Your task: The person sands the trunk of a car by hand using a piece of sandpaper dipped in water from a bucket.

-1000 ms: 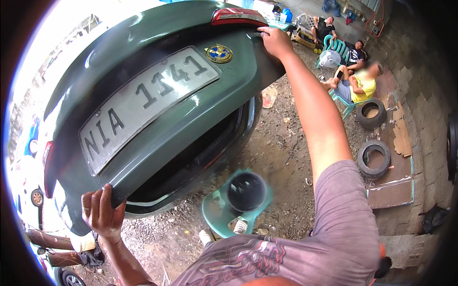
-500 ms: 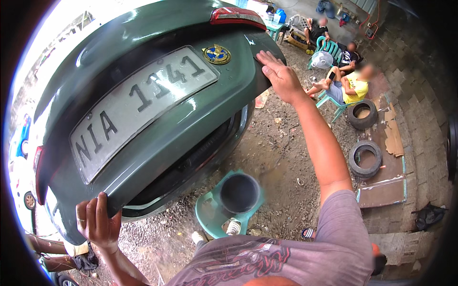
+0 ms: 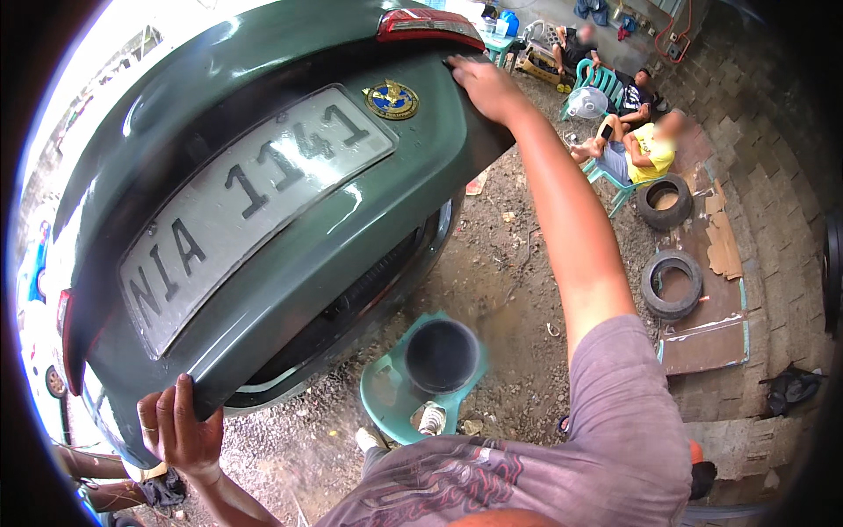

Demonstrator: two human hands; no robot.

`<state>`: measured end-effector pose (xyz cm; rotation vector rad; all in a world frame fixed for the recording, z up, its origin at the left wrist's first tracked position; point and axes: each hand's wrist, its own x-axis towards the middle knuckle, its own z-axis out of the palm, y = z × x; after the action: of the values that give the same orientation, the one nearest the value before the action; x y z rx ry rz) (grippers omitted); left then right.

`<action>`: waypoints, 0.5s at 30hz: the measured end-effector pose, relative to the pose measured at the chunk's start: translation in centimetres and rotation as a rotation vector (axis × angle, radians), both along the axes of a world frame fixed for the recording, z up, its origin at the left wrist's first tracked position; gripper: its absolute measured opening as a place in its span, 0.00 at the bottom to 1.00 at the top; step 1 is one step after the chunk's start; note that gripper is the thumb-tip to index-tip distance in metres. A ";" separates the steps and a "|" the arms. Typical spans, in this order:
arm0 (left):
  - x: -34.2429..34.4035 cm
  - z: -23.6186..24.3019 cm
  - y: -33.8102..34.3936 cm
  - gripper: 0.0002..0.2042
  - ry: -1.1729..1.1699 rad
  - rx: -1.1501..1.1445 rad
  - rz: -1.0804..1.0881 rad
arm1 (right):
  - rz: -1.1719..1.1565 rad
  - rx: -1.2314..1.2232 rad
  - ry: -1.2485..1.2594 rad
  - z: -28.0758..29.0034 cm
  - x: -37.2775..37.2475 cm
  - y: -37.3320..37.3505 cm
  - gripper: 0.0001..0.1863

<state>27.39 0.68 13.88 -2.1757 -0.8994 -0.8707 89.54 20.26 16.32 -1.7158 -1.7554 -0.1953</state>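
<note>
The raised trunk lid (image 3: 386, 189) of a dark green car slants across the view, with a white licence plate (image 3: 263, 206) and a round blue-and-gold emblem (image 3: 392, 99) on it. My left hand (image 3: 183, 432) curls its fingers over the lid's lower left edge; the thumb is on the near side. My right hand (image 3: 487, 86) lies on the lid's right end, just under the red tail light (image 3: 430, 28). Its fingers stretch out over the surface, slightly blurred, and hold nothing that I can see. Below the lid a dark gap opens into the car.
Near my feet stands a teal plastic stool (image 3: 384, 386) bearing a dark round tub (image 3: 442, 356). Two tyres (image 3: 672, 284) lie right, by a brown board (image 3: 702, 350). Several people (image 3: 648, 151) sit on chairs at the far right, near a fan (image 3: 587, 103).
My right hand has slid up and left along the lid toward the tail light. The lid's left end sits slightly lower, and my left hand has gone down with it, still gripping.
</note>
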 end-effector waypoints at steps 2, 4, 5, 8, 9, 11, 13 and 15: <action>0.4 0.2 -0.3 0.23 -0.013 -0.032 0.009 | 0.096 -0.017 0.069 -1.6 -0.6 -3.4 0.25; 0.1 -0.2 -0.3 0.23 -0.018 -0.045 0.013 | 0.099 0.005 0.067 -2.6 -1.7 -7.6 0.25; 0.2 -0.3 -0.4 0.23 -0.019 -0.053 0.016 | 0.113 0.000 0.097 -2.7 -1.6 -8.3 0.25; 0.3 -0.2 -0.4 0.25 -0.015 -0.066 0.015 | 0.148 -0.019 0.183 -2.7 -0.6 -8.3 0.25; 0.1 -0.4 -0.4 0.25 -0.014 -0.065 0.016 | 0.129 -0.010 0.165 -2.5 0.2 -6.8 0.25; -0.4 -0.5 -0.5 0.26 -0.004 -0.067 0.012 | 0.082 0.009 0.137 -2.3 2.3 -2.9 0.25; -0.2 -0.5 -0.1 0.24 -0.002 -0.064 -0.009 | 0.010 0.003 0.093 -1.4 5.6 0.8 0.26; -0.4 -0.5 -0.3 0.23 0.002 -0.054 0.017 | -0.095 -0.105 0.107 0.6 3.9 2.3 0.26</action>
<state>26.95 0.39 13.42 -2.2112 -0.9488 -0.8458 93.40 22.61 16.94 -1.8516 -1.6333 -0.0527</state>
